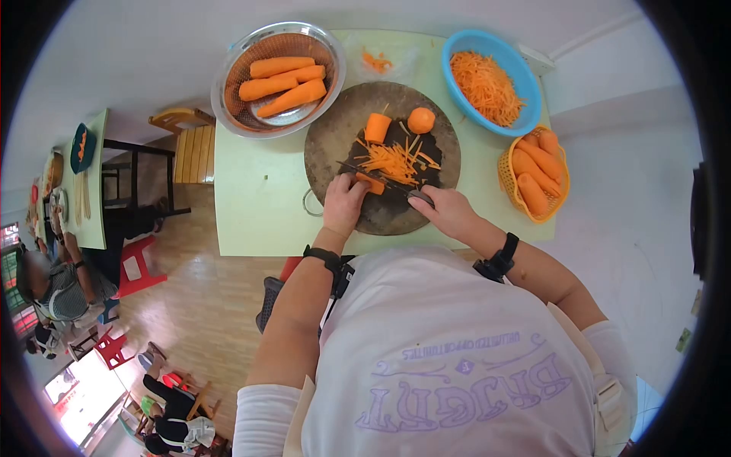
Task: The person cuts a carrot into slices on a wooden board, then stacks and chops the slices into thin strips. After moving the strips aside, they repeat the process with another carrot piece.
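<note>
My right hand (451, 212) is closed round the dark handle of a knife (421, 199). Its thin dark blade slants left across the round chopping board (327, 129). The fingers of my left hand (345, 199) hold a carrot piece (371, 183) against the board, right beside the blade. Just beyond the knife lies a loose pile of carrot strips (394, 163). Farther back on the board are a short carrot chunk (377, 128) and a rounded carrot end (421, 120). My fingers partly cover the held piece.
A steel bowl (221, 95) with a strainer and several peeled carrots stands back left. Back right are a blue basin (454, 42) of carrot shreds and a yellow basket (512, 187) of carrots. Carrot scraps (376, 61) lie on a plastic bag. Other people sit far left.
</note>
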The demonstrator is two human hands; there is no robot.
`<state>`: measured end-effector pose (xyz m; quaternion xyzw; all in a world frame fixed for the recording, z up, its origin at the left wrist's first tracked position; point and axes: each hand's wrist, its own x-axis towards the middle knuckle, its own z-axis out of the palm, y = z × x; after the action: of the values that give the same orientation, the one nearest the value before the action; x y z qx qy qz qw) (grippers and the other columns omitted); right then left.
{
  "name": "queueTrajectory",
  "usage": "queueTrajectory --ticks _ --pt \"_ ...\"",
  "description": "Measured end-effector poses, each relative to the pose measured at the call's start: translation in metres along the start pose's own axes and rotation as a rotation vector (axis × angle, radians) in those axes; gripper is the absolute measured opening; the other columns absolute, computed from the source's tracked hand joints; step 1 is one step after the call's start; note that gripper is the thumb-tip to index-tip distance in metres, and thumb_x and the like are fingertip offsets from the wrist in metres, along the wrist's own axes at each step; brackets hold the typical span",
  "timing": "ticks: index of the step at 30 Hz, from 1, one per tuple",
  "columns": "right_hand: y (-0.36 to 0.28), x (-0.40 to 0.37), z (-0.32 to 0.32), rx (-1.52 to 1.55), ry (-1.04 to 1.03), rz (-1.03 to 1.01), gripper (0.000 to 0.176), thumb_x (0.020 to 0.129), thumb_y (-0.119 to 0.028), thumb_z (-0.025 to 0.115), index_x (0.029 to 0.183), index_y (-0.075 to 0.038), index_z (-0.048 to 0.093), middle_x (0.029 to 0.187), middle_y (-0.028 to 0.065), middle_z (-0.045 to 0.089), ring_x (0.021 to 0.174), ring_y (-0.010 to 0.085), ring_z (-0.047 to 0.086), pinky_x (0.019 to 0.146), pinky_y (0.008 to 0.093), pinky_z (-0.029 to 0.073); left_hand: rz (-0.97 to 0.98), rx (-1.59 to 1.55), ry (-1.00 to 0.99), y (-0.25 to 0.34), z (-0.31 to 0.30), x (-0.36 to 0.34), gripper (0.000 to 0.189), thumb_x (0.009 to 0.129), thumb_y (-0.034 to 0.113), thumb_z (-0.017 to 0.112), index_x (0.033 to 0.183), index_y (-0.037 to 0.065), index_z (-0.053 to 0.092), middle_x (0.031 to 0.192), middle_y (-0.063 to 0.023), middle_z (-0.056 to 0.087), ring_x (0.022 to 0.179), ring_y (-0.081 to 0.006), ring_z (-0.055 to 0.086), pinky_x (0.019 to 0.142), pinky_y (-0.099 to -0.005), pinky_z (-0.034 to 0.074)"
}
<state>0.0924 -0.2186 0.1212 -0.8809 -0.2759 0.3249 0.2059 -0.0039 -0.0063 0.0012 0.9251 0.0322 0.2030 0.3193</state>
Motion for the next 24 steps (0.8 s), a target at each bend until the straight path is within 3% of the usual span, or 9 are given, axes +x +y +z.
queueTrajectory --ticks 10,24 --pt "0.0034 0.0025 0.0027 -0.032 0.016 -0.017 0.045 0.097 -0.046 0.053 0.099 -0.004 0.067 0.087 0.0203 0.069 0.083 0.0397 0.065 0.073 0.0470 0.052 0.089 0.061 -0.003 -0.0017 0.0003 0.0019 0.022 0.072 0.006 0.062 0.093 0.012 0.068 0.091 -0.0045 0.058 0.087 -0.0262 0.055 0.079 -0.0376 0.049" --pt "-0.0015 0.0040 -0.0005 -0.045 0.001 -0.035 0.047 0.096 -0.048 0.052 0.095 -0.003 0.066 0.081 0.0199 0.067 0.079 0.0398 0.065 0.070 0.0478 0.051 0.089 0.052 -0.015 -0.0008 -0.0015 0.0026 0.025 0.073 0.005 0.062 0.096 0.010 0.069 0.097 -0.0043 0.061 0.092 -0.0249 0.057 0.083 -0.0352 0.049"
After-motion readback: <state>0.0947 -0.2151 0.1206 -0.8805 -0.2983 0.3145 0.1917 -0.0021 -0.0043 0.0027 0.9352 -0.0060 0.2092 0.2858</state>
